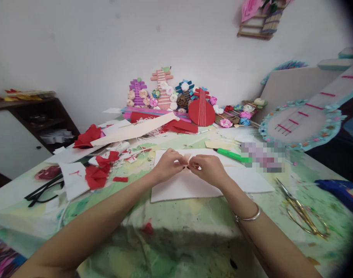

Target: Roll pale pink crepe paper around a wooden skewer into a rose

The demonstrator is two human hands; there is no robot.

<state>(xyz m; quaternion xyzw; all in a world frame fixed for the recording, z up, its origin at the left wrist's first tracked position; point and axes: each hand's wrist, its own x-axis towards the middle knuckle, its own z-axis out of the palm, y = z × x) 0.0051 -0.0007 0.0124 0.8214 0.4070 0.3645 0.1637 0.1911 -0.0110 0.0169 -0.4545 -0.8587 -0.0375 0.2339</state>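
Above the white sheet [179,189], at the middle of the clock, a small pale piece [188,158] is being pinched by the fingertips of the left hand [172,164] and the right hand [209,168]. A narrow grip is being used by each hand. Most of the piece is being hidden by the fingers, so its full shape cannot be told.

It is looking thin, so if it is being squeezed too hard, it could be bent or torn. If it is being held too lightly, it could be dropped.

Near three o'clock, just past the right hand, a green knife [232,155] is lying, and it could be bumped if that hand is being moved out. What is being blurred past it cannot be told. At four o'clock, the scissors [302,212] are being pointed toward the sheet, and a sleeve or wrist could be poked by them. A blue tool [338,192] is lying past them.

At nine o'clock, room is being taken up by red scraps [98,175], with glasses [46,195] lying farther out. At ten, the way is being blocked by a long strip [135,129]. Just past twelve, a red lute [202,112] is being propped up.
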